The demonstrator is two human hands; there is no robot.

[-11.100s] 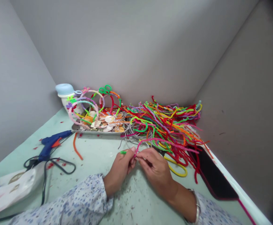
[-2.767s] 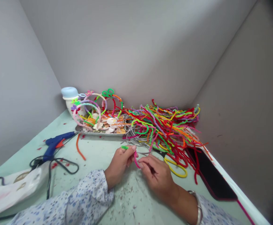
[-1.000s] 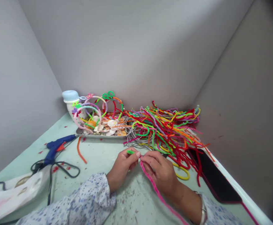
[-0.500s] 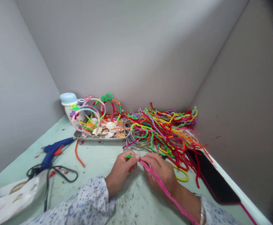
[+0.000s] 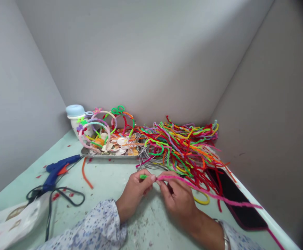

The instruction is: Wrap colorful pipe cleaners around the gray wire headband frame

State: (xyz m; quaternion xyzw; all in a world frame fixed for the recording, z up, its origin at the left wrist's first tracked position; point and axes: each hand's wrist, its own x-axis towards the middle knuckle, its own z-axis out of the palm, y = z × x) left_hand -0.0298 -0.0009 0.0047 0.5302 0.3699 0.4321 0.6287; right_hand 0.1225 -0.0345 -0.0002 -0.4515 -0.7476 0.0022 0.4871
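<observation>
My left hand (image 5: 135,193) pinches a short green pipe cleaner (image 5: 143,176) between thumb and fingers. My right hand (image 5: 179,198) sits right beside it and grips a long pink pipe cleaner (image 5: 214,195), whose free end stretches out to the right over the black phone (image 5: 236,205). The pink strand meets the green piece where the two hands' fingertips touch. Both hands rest low over the pale green table (image 5: 107,177).
A big heap of coloured pipe cleaners (image 5: 182,146) lies behind the hands. A metal tray (image 5: 107,155) with shells and pipe-cleaner hoops stands back left beside a white jar (image 5: 76,116). A blue glue gun (image 5: 56,169), black cord, loose orange strand (image 5: 85,173) and white bag (image 5: 8,222) lie left.
The long tail of the pink pipe cleaner swung from pointing down toward my right arm to pointing out to the right. My hands stayed together at the same spot.
</observation>
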